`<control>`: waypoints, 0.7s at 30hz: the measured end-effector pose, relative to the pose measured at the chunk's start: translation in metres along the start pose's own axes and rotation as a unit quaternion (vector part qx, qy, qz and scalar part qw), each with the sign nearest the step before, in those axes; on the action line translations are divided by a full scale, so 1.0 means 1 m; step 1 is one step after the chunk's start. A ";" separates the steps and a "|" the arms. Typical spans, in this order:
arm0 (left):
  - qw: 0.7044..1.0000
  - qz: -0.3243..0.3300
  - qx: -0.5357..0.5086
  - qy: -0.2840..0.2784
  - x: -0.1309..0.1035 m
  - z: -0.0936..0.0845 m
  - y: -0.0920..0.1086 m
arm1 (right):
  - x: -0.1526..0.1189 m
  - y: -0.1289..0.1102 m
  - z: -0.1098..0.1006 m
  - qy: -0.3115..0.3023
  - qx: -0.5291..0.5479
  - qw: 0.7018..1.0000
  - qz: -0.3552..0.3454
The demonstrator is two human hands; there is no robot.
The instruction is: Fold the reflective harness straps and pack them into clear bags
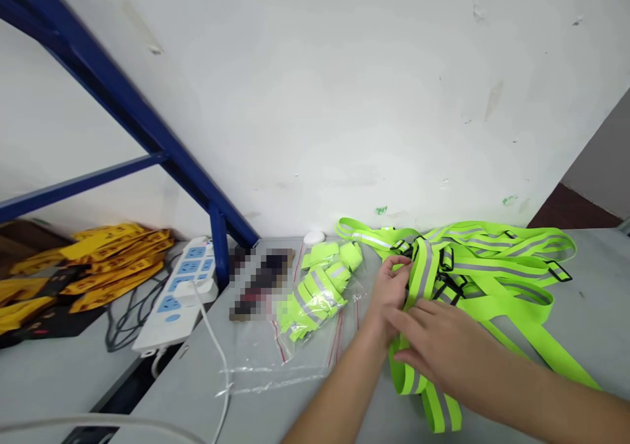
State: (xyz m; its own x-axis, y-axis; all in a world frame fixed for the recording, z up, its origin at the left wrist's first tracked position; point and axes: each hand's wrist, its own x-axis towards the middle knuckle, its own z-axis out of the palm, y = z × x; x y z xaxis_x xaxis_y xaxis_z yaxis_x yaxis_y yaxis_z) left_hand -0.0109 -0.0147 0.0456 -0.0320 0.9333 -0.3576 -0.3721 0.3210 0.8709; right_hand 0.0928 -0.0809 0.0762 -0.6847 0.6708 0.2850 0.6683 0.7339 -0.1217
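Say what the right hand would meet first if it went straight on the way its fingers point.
Most likely the left hand, near its wrist, just ahead of the fingertips of the right hand. Depth is unclear in this single view, so it might pass just over or under.

On the grey desk [275, 414], lying directly: many green straps [516, 309], some clear bags [288, 373], one white disc [314, 238].
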 end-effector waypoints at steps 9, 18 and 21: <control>0.997 0.021 -0.019 -0.075 -0.021 0.007 0.002 | -0.002 0.086 -0.016 0.115 0.210 0.970 0.035; 0.967 0.066 0.074 -0.233 -0.016 -0.001 -0.003 | -0.006 0.109 -0.004 0.241 0.163 0.934 0.208; 0.960 0.061 0.095 -0.257 -0.016 0.000 -0.003 | -0.011 0.121 -0.014 0.104 0.346 0.902 0.237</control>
State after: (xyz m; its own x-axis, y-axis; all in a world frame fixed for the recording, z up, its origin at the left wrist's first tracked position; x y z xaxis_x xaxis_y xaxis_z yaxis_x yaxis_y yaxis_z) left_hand -0.0093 -0.0310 0.0485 0.4157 0.9062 -0.0771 -0.2174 0.1812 0.9591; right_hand 0.1856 -0.0008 0.0712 -0.2518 0.9451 0.2083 0.4809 0.3090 -0.8205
